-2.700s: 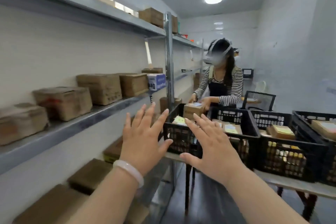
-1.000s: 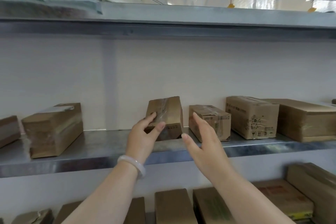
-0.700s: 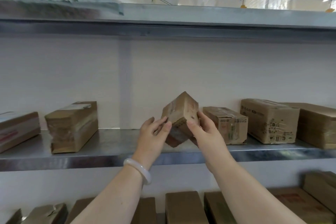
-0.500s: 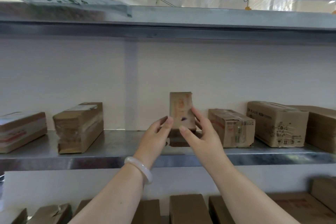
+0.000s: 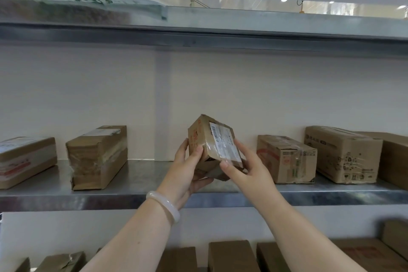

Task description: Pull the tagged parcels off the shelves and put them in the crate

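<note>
So the view swung off the crates and onto the shelf, and the parcel that was lying flat there a second ago is up off the metal now. It got rolled around (narrow end up half a second back) until its white barcode label faces the camera, top corner tipped toward 11 o'clock. The left hand went from touching to gripping at 8 o'clock, and the right hand closed in at 4 o'clock.

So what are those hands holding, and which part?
A small cardboard parcel, tilted. The left hand grips its left side and bottom; the right hand holds its lower right corner.
</note>
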The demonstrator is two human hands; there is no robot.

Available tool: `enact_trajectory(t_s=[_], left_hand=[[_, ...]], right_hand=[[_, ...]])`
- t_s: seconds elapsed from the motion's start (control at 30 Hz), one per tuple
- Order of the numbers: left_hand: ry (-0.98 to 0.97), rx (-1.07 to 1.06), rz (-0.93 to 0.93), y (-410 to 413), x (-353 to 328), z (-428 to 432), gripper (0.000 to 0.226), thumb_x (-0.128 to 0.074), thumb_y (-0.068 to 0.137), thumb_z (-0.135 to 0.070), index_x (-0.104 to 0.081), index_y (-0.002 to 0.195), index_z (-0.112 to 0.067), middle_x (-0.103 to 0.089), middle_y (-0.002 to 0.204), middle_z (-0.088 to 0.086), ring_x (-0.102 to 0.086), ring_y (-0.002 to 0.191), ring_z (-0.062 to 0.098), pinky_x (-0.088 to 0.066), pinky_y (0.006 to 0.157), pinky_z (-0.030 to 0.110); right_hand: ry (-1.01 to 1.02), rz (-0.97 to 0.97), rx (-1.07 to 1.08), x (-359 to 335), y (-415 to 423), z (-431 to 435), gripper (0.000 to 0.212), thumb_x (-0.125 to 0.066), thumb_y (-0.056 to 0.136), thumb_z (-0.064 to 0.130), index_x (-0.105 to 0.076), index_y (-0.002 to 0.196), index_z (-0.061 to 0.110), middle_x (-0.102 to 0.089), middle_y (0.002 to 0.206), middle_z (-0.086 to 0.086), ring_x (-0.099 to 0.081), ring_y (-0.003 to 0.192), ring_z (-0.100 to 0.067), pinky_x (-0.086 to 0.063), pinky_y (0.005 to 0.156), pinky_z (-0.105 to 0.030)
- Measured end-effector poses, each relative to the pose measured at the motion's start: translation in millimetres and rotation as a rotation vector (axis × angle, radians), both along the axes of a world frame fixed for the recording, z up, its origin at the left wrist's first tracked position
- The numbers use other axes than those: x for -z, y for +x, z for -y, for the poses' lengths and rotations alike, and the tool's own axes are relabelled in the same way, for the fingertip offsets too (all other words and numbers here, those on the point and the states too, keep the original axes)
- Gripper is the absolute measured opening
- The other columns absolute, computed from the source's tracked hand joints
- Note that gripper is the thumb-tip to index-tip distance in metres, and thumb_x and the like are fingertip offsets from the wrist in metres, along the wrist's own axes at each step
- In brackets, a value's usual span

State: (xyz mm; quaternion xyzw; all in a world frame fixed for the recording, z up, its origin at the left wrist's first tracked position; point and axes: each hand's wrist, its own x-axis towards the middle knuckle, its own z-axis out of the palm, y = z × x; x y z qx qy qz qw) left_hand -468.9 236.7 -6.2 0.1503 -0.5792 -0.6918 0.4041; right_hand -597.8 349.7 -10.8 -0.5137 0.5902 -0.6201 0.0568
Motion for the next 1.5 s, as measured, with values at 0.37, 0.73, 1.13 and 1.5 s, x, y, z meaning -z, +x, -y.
enact_trajectory(t_s=[0.37,0.73,1.13,1.5], left_hand=[[-0.524,-0.261,0.275,7.9,-5.5,26.6,0.032,-0.055,0.097,-0.038,-0.065,0.125,-0.026,-0.062,0.130,0.004,-0.056,0.123,0.016,-0.046,0.103,0.029],[-0.862,-0.407,0.803,4.6,7.9,67.5,0.043,-0.042,0.097,-0.057,-0.059,0.131,-0.038,-0.065,0.129,-0.003,-0.057,0.122,0.023,-0.045,0.101,0.037],[-1.229,-0.386,0.447,-51.1,-25.8,0.4,0.050,-0.045,0.097,-0.051,-0.049,0.143,-0.030,-0.043,0.151,0.004,-0.033,0.139,0.022,-0.024,0.111,0.031],[-1.057,-0.186,0.431,-146.9,-8.6,-43.8,0.059,-0.057,0.092,-0.050,-0.043,0.146,-0.031,-0.039,0.150,0.005,-0.034,0.140,0.023,-0.028,0.115,0.034]], right_hand=[[0.108,-0.228,0.236,1.5,-4.4,24.0,0.041,-0.076,0.080,0.042,-0.061,0.117,0.035,-0.051,0.130,0.014,-0.040,0.114,0.004,-0.031,0.084,-0.004],[0.302,-0.395,0.239,16.8,-8.8,53.1,0.057,-0.070,0.086,0.036,-0.049,0.139,0.028,-0.043,0.146,0.006,-0.034,0.137,-0.008,-0.023,0.104,-0.012],[-0.050,-0.443,0.578,-13.4,-33.1,-11.2,0.052,-0.062,0.087,0.037,-0.047,0.136,0.043,-0.040,0.146,0.016,-0.032,0.129,0.006,-0.027,0.103,-0.014],[0.072,-0.196,0.675,-17.0,-131.5,-59.7,0.058,-0.062,0.091,0.038,-0.042,0.144,0.026,-0.042,0.144,0.006,-0.036,0.133,-0.008,-0.030,0.105,-0.026]])
